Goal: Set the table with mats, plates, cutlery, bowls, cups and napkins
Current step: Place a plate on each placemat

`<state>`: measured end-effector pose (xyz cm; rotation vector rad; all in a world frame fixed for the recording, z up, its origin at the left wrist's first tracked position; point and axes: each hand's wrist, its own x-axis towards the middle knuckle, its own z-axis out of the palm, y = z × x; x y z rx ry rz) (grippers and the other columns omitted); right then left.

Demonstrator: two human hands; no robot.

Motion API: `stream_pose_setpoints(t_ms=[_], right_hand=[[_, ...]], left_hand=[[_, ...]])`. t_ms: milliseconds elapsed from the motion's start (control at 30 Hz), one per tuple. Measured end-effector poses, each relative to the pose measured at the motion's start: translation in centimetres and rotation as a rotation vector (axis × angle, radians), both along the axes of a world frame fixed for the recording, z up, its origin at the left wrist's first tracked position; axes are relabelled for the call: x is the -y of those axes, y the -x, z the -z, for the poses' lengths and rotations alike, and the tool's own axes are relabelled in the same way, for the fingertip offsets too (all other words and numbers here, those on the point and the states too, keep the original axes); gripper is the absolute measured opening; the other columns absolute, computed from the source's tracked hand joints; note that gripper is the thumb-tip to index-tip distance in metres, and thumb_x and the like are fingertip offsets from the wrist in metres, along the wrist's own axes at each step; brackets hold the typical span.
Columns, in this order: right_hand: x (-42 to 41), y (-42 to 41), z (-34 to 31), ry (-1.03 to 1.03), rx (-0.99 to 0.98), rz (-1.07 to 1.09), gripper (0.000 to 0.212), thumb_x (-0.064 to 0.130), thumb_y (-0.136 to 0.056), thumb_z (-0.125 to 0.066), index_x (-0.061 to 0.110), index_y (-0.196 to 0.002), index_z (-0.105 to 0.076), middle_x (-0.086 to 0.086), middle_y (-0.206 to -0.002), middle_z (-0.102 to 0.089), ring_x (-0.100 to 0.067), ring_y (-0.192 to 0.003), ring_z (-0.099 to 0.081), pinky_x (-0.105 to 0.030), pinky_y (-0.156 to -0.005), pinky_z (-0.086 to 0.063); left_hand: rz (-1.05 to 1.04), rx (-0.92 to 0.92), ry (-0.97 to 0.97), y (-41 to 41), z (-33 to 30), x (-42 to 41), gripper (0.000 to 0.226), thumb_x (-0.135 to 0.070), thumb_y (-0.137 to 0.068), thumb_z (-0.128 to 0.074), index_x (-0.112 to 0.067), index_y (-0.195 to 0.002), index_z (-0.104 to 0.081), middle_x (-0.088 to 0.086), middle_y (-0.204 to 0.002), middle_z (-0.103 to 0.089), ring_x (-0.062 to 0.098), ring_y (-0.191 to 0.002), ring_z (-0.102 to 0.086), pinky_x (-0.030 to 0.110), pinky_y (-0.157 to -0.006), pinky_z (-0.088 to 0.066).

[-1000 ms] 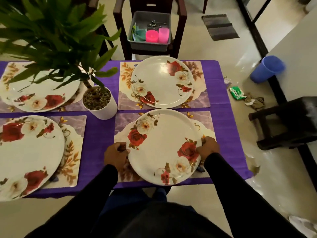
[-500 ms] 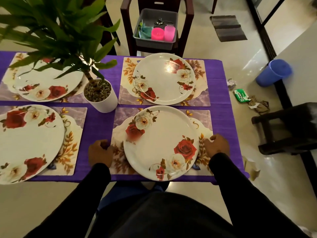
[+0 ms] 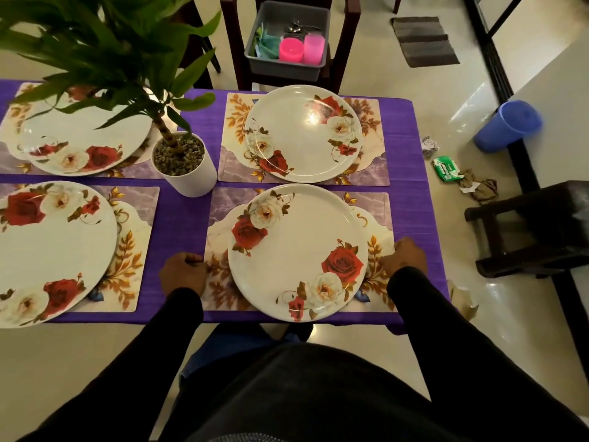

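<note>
A rose-patterned white plate (image 3: 296,250) lies on the near right mat (image 3: 223,205), atop the purple tablecloth (image 3: 408,173). My left hand (image 3: 183,272) grips the mat's left edge with curled fingers. My right hand (image 3: 403,256) holds the mat's right edge the same way. Neither hand touches the plate. Three more plates on mats are laid: far right (image 3: 302,132), near left (image 3: 54,250) and far left (image 3: 79,138). A grey tub (image 3: 287,70) on the chair beyond the table holds two pink cups (image 3: 290,49), green napkins (image 3: 266,43) and some cutlery.
A potted plant in a white pot (image 3: 188,180) stands mid-table, its leaves hanging over the far left plate. To the right, on the floor, are a blue bucket (image 3: 506,126), a green packet (image 3: 446,169), scraps of litter and a dark stool (image 3: 535,228).
Both hands left the near right plate's rim and moved outward to the mat's left and right edges. The camera view shifted slightly closer.
</note>
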<state>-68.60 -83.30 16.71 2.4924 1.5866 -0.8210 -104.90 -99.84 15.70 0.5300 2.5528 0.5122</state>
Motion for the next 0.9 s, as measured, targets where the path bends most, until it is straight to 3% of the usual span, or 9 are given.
stream_pose_setpoints(t_ms=[600,733,833,900], right_hand=[[-0.1,-0.3,-0.3,0.036,-0.021,0.001,0.036,0.019,-0.088,-0.073,0.011,-0.115,-0.051,-0.014,-0.11,-0.06,-0.031,-0.102,-0.061,-0.042,-0.093,-0.054],[0.5,0.2,-0.4,-0.051,0.038,0.053,0.038,0.025,-0.088,-0.073,0.013,-0.119,-0.053,-0.016,-0.126,-0.051,-0.035,-0.117,-0.052,-0.045,-0.099,-0.049],[1.7,1.3,-0.4,-0.221,-0.174,0.08,0.026,0.029,-0.095,-0.063,0.012,-0.114,-0.059,-0.013,-0.119,-0.057,-0.029,-0.11,-0.056,-0.04,-0.093,-0.05],[2.5,2.3,-0.4,-0.203,-0.356,0.088,0.02,0.032,-0.098,-0.059,0.013,-0.106,-0.061,-0.006,-0.106,-0.063,-0.023,-0.1,-0.06,-0.037,-0.087,-0.051]], left_hand=[[0.023,0.002,0.0,-0.3,-0.8,-0.2,0.017,-0.017,-0.085,-0.078,-0.007,-0.099,-0.075,0.012,-0.102,-0.074,0.027,-0.099,-0.066,0.037,-0.089,-0.05],[0.0,-0.01,-0.087,-1.1,-0.9,-0.2,0.015,-0.015,-0.091,-0.071,-0.005,-0.102,-0.074,0.012,-0.102,-0.072,0.028,-0.097,-0.064,0.035,-0.087,-0.047],[0.002,-0.009,-0.161,-2.5,-1.0,-0.2,0.02,-0.02,-0.096,-0.064,-0.004,-0.102,-0.074,0.012,-0.099,-0.072,0.024,-0.09,-0.06,0.033,-0.08,-0.044],[0.024,0.054,-0.179,-3.4,-1.0,-0.3,0.023,-0.023,-0.096,-0.064,-0.003,-0.104,-0.074,0.013,-0.101,-0.072,0.023,-0.092,-0.061,0.034,-0.08,-0.046]])
